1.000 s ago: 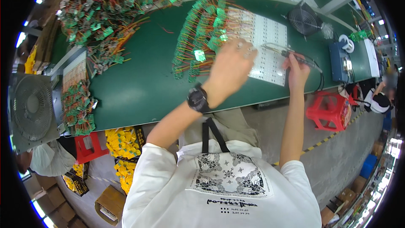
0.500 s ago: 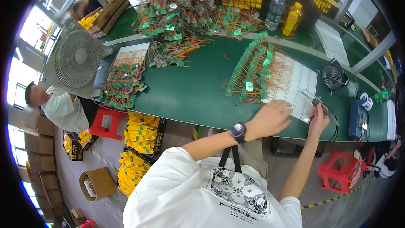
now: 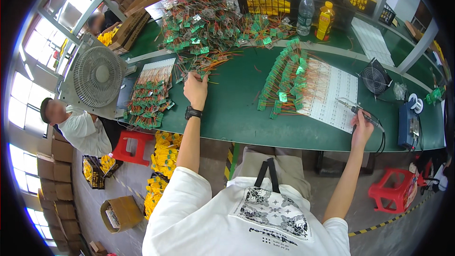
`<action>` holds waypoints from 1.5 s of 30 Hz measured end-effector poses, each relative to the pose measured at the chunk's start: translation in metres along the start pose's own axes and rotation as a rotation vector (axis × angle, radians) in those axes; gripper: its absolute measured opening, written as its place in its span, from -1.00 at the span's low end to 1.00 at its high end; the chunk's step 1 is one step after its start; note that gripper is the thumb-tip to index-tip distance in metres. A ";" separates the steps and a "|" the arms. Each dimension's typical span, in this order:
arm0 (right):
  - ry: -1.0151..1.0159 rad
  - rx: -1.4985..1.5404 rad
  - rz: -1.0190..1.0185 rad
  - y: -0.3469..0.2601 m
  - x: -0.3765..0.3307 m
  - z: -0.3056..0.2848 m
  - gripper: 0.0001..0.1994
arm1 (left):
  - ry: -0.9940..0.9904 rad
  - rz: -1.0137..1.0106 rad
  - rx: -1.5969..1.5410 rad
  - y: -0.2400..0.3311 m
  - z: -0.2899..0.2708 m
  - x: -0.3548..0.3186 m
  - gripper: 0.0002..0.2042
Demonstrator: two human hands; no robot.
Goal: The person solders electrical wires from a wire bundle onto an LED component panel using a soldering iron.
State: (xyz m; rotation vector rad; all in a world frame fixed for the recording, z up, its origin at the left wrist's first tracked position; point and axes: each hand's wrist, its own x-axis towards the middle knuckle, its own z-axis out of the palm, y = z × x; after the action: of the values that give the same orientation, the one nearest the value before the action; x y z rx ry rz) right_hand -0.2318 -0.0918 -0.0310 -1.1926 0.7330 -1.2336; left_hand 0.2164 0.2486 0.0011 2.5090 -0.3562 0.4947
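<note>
The left hand (image 3: 195, 91), fingers bent nearly together, hold impossible to tell, seems to be picking at the near edge of the far-left circuit-board heap (image 3: 204, 23), calling for untangled wires (image 3: 219, 61), while the right hand (image 3: 362, 130) grips a soldering iron (image 3: 355, 109) over the right-hand white perforated board (image 3: 343, 85).

2 bottles (image 3: 305, 16) stand upright; an open cardboard box (image 3: 129, 212) sits on the floor (image 3: 326, 190).
</note>
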 end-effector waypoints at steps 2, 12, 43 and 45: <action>0.012 -0.019 0.010 0.000 -0.001 0.001 -0.80 | -0.058 -0.044 -0.076 -0.003 -0.005 -0.006 -0.69; 0.051 -0.016 0.019 -0.005 0.000 0.002 -0.82 | -0.454 -0.070 -0.335 -0.008 -0.063 -0.066 -0.74; 0.074 -0.008 0.037 -0.010 0.004 0.013 -0.83 | -0.725 1.090 -0.504 0.236 0.044 -0.142 -0.86; 0.089 -0.010 0.030 -0.013 0.003 0.014 -0.83 | -0.635 1.141 -0.533 0.238 0.048 -0.147 -0.88</action>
State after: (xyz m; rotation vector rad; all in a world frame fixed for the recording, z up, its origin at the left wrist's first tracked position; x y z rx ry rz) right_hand -0.2227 -0.0896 -0.0144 -1.1364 0.8211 -1.2657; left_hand 0.0146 0.0495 0.0134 1.6630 -1.8978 -0.0530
